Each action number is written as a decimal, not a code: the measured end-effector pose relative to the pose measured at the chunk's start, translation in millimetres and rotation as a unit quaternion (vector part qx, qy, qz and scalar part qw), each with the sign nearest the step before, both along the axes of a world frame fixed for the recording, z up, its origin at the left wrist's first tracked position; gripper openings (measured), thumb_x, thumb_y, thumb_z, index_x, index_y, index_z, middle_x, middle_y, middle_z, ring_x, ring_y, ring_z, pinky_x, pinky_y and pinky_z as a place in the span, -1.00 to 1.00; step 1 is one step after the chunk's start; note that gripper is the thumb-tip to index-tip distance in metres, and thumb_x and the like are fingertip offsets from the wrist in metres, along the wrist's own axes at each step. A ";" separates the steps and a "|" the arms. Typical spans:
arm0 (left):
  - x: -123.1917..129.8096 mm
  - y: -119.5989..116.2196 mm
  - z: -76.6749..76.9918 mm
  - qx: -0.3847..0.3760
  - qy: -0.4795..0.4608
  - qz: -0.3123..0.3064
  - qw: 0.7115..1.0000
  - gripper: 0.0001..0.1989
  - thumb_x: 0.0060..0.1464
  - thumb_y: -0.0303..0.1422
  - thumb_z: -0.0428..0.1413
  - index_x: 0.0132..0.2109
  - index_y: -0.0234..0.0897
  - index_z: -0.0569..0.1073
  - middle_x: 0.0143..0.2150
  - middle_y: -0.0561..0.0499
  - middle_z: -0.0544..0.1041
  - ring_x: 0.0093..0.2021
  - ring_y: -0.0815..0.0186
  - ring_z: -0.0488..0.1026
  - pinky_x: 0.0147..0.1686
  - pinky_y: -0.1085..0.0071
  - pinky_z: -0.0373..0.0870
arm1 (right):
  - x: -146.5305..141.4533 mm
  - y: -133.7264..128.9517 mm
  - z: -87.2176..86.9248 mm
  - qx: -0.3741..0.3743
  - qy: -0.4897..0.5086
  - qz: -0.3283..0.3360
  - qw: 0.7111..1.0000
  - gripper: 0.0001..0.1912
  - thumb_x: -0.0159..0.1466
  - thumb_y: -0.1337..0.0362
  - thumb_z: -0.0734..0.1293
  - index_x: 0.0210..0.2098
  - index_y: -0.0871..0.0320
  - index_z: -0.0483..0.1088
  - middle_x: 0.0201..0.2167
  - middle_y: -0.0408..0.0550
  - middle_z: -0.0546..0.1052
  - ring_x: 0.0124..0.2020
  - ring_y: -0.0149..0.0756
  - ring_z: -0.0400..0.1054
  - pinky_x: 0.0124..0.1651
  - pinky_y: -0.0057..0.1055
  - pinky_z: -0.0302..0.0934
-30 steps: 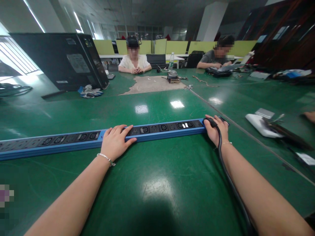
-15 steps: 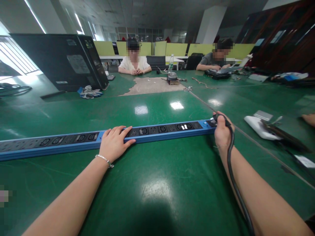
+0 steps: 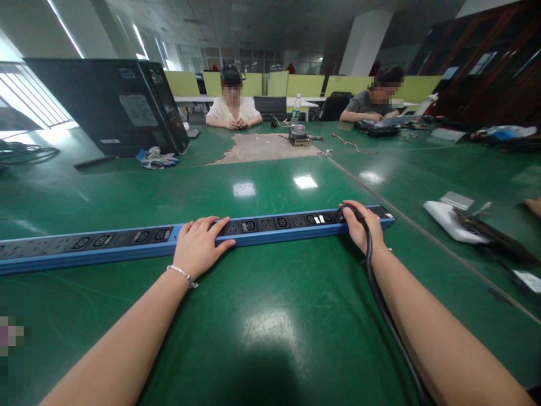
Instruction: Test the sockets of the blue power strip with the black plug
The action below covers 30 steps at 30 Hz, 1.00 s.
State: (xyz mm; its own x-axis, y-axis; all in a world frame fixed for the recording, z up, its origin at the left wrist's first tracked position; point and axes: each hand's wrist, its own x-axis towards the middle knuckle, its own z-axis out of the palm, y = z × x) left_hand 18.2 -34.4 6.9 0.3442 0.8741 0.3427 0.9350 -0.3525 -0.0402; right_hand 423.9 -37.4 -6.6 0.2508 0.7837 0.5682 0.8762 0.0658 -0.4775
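Observation:
A long blue power strip (image 3: 291, 233) with black sockets lies across the green table, running off the left edge of the view. Its middle is gripped by my left hand (image 3: 200, 242), fingers draped over the top and thumb along the near side. My right hand (image 3: 359, 225) is closed around a black plug (image 3: 345, 212) at a socket near the strip's right end. Whether the plug is seated in the socket is hidden by my fingers. From it a black cable (image 3: 376, 290) drops along my right forearm and leaves at the bottom.
At the back left stands a black computer case (image 3: 105, 110) with work gloves (image 3: 157, 159) beside it. A bottle (image 3: 295, 109) and a round metal part (image 3: 298, 134) stand farther back. To the right lies a white device (image 3: 450, 221). Two people sit across the table; another hand shows at the right edge.
My right hand has moved left along the strip with the plug, uncovering the strip's right end. My left hand stays on the strip.

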 end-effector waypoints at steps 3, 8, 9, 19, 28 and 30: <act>0.2 -0.3 0.4 -0.003 0.001 0.001 1.000 -0.43 0.11 0.04 -0.09 0.20 -0.06 0.23 0.13 -0.08 0.38 0.13 0.11 0.27 0.11 0.08 0.08 | -7.3 0.3 1.4 -0.022 -0.009 -0.033 0.999 -0.61 0.23 0.02 0.13 -0.14 0.05 0.45 -0.20 -0.02 0.56 -0.09 -0.12 0.38 0.14 -0.05 0.03; 0.7 -0.5 0.7 -0.004 0.000 0.004 1.000 -0.43 0.11 0.04 -0.10 0.20 -0.07 0.23 0.13 -0.09 0.38 0.13 0.11 0.26 0.12 0.08 0.08 | -18.9 -1.1 -3.5 -0.029 -0.031 -0.064 0.997 -0.61 0.23 0.10 0.12 -0.09 0.05 0.43 -0.03 -0.02 0.49 0.13 -0.14 0.23 0.21 -0.02 -0.11; 0.8 -0.6 0.7 -0.004 -0.001 0.005 1.000 -0.43 0.11 0.04 -0.10 0.20 -0.07 0.23 0.13 -0.09 0.38 0.14 0.11 0.26 0.12 0.08 0.08 | -19.8 -1.8 -4.7 -0.029 -0.036 -0.068 0.997 -0.61 0.24 0.10 0.11 -0.06 0.04 0.41 0.00 -0.03 0.48 0.16 -0.14 0.19 0.21 -0.01 -0.11; 1.1 -1.2 0.8 0.008 0.002 -0.003 1.000 -0.44 0.12 0.04 -0.11 0.19 -0.07 0.24 0.13 -0.08 0.38 0.13 0.12 0.27 0.09 0.10 0.12 | -16.0 -0.1 -7.8 -0.038 -0.047 -0.085 0.995 -0.59 0.25 0.05 0.10 -0.01 -0.05 0.40 0.03 -0.11 0.46 0.16 -0.11 0.18 0.21 0.07 -0.13; 0.9 -1.6 0.6 0.006 -0.006 0.002 1.000 -0.44 0.12 0.04 -0.11 0.19 -0.07 0.25 0.13 -0.08 0.38 0.13 0.12 0.27 0.10 0.11 0.10 | -13.6 3.0 -10.7 -0.029 -0.056 -0.106 0.992 -0.53 0.25 0.00 0.09 0.02 -0.01 0.40 -0.05 0.02 0.49 0.11 -0.12 0.24 0.18 0.03 -0.08; 1.3 -1.8 1.0 0.002 -0.009 0.002 1.000 -0.43 0.11 0.04 -0.10 0.19 -0.07 0.25 0.13 -0.09 0.38 0.13 0.12 0.27 0.10 0.11 0.10 | -13.1 2.8 -9.8 -0.038 -0.061 -0.107 0.992 -0.53 0.25 -0.01 0.09 0.02 -0.02 0.40 -0.05 0.02 0.49 0.10 -0.11 0.25 0.18 0.02 -0.06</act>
